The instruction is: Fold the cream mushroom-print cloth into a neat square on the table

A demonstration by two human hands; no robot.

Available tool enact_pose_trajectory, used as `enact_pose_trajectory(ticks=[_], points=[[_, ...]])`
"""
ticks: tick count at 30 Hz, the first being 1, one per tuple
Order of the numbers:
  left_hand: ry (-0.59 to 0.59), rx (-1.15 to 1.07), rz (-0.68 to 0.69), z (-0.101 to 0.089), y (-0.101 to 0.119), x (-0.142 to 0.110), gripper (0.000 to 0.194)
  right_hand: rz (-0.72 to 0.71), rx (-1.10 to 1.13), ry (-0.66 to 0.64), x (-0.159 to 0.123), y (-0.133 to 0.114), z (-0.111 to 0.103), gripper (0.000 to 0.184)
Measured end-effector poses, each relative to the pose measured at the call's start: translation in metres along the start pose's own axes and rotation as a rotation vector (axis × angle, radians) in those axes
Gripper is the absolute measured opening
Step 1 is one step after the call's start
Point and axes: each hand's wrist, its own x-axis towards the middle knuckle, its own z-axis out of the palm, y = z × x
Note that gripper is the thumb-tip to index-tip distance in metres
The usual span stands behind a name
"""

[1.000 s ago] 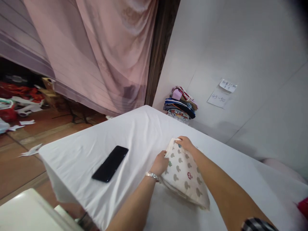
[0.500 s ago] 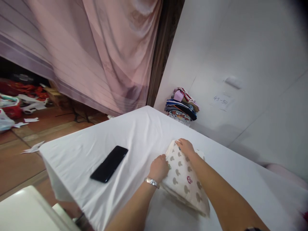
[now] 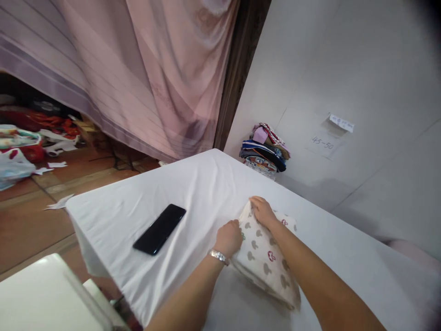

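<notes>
A folded cream cloth [image 3: 263,257] with grey-brown mushroom-like shapes and a few red and green ones lies on the white-covered table [image 3: 203,193]. My left hand [image 3: 229,238], with a silver bracelet at its wrist, is closed on the cloth's left edge. At the far edge, my right hand [image 3: 262,210] grips the fabric, its fingers bent over the border. Its forearm crosses above the cloth's right side and hides part of it. The fingertips of both hands are partly hidden by the hands themselves.
Left of the cloth lies a black smartphone [image 3: 160,229]. A pile of folded clothes [image 3: 263,149] rests beyond the table's far edge by the wall. A pink curtain [image 3: 165,78] hangs behind. At the lower left is a pale chair-like surface [image 3: 37,294]; bags and papers lie on the floor.
The view has shifted slightly, so the phone and clothes pile appear a little further right. Both hands keep their hold on the cloth, with more of its right part showing beyond the right wrist.
</notes>
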Motion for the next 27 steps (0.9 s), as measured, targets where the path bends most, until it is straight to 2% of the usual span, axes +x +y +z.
enact_pose_trajectory(ticks=[3,10,14,22,27], points=[[-0.006,0.010,-0.004,0.000,0.001,0.000,0.029,-0.143,0.052,-0.045,0.003,0.000,0.001,0.053],[-0.022,0.033,0.029,-0.001,-0.001,0.000,0.028,-0.165,-0.029,-0.165,0.011,-0.012,-0.023,0.031],[-0.005,0.022,0.052,0.000,-0.001,0.002,0.027,-0.086,-0.059,-0.177,0.014,-0.021,-0.029,0.027],[0.020,0.009,0.008,0.000,0.001,0.001,0.029,0.122,-0.068,-0.218,0.017,-0.032,0.004,0.042],[0.031,0.074,0.000,0.001,0.000,-0.001,0.034,0.174,-0.061,-0.197,0.008,-0.031,-0.004,0.051]])
